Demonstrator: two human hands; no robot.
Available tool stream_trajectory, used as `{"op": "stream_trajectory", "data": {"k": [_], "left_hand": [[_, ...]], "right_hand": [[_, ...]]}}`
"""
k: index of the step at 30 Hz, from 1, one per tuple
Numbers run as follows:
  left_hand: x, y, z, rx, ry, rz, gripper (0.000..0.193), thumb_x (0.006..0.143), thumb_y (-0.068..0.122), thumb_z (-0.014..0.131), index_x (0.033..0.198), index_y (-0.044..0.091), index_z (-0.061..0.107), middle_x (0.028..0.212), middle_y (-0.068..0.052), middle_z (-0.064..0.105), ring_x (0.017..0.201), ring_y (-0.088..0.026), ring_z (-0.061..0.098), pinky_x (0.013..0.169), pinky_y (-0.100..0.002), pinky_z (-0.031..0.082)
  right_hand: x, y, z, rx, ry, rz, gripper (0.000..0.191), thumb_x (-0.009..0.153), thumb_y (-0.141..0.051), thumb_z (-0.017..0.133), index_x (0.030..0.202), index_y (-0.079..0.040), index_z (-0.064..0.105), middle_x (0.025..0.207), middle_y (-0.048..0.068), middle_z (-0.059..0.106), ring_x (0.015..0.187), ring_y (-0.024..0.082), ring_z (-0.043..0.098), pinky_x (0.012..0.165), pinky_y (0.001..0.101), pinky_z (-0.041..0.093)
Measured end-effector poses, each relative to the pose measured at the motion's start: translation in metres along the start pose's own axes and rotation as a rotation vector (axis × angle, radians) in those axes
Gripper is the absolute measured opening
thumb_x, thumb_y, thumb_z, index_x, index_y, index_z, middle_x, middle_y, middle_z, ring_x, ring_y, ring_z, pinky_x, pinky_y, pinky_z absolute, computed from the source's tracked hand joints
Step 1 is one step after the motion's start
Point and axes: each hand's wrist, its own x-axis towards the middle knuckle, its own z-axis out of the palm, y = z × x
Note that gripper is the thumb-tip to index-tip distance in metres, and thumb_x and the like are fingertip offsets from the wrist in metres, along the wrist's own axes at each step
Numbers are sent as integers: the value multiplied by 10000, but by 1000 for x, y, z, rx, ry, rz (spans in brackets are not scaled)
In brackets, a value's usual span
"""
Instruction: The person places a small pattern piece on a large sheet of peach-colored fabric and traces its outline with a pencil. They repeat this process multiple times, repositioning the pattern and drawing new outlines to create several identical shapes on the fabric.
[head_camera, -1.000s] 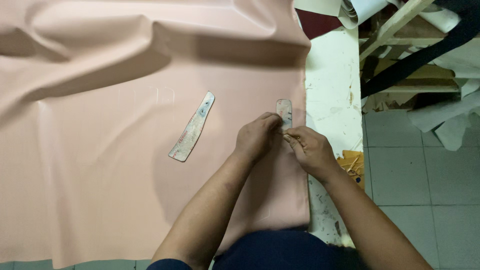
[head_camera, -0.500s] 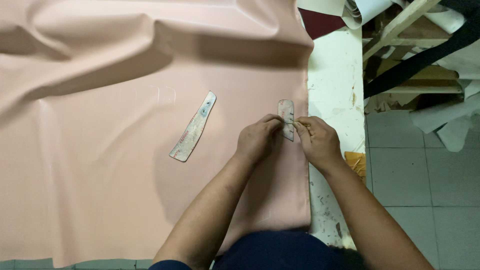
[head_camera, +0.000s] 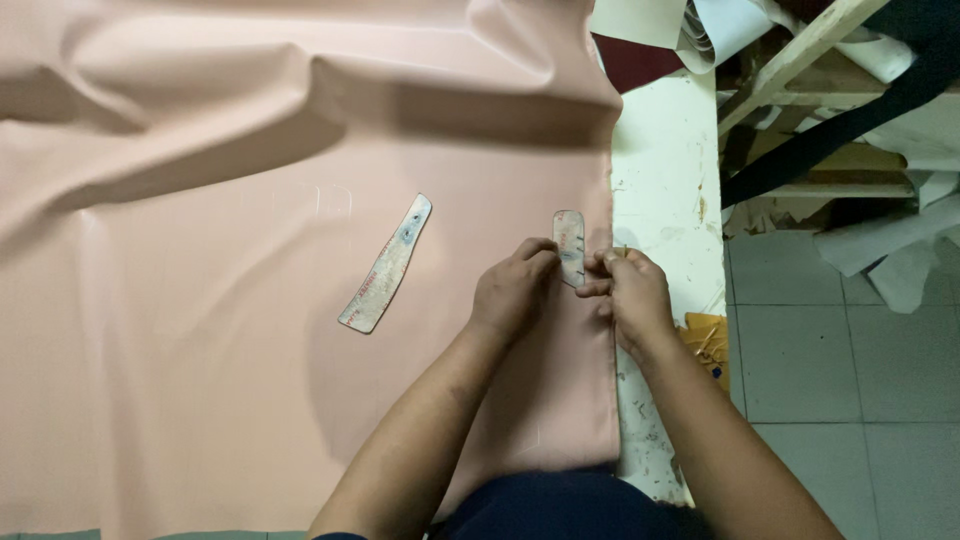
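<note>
A large pink sheet of leather-like material covers the table. Near its right edge lies a small straight template. My left hand presses on the template's lower end with its fingertips. My right hand is closed beside the template's right side, pinching a thin pen-like tool whose tip shows above the fingers. A second, curved template lies loose on the sheet, to the left of both hands.
The white table edge runs along the sheet's right side, stained and worn. Beyond it are wooden frame parts, a black strap, paper scraps and a grey tiled floor. Yellow scraps sit by the table edge.
Both hands have shifted slightly up along the small straight template, and the view moved a little. The curved template stays where it was.
</note>
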Motion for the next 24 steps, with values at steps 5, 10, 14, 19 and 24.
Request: {"op": "stream_trajectory", "data": {"k": [5,10,14,19,24], "left_hand": [[-3,-8,1,-195,59,-108,278,865,123,682,1140,107,641,1113,-97,691,949,-342,706,787,-435,567],[-10,-15,-4,56,139,-222,211,932,122,650,1143,125,629,1210,-82,669,1097,-324,650,928,-436,504],[-20,-23,-14,212,210,-146,277,899,222,700,1169,169,671,1372,-112,571,1313,-326,493,1114,-527,294],[-19,-31,-17,254,71,-149,436,905,329,677,1327,229,640,1549,-128,431,1478,-353,325,1184,-567,160],[-19,-32,-16,263,30,-162,471,929,350,645,1391,259,615,1585,-124,399,1503,-359,273,1200,-580,129]], "right_hand": [[-7,-11,-9,171,-162,33,209,1019,-126,466,1143,-1,578,1054,117,747,711,144,716,430,196,423],[-8,-10,-5,6,-239,-7,267,982,-100,484,1173,0,640,1036,100,750,747,150,713,498,230,476],[-5,7,3,-452,-172,-179,313,966,-113,547,1243,-57,681,1133,77,645,837,201,677,712,313,578],[-6,13,4,-996,-166,-472,375,947,-198,627,1311,-258,693,1261,62,557,1126,215,607,997,341,491],[-7,5,9,-1099,-242,-363,445,952,-217,612,1380,-336,643,1293,63,485,1147,209,596,1054,322,478]]}}
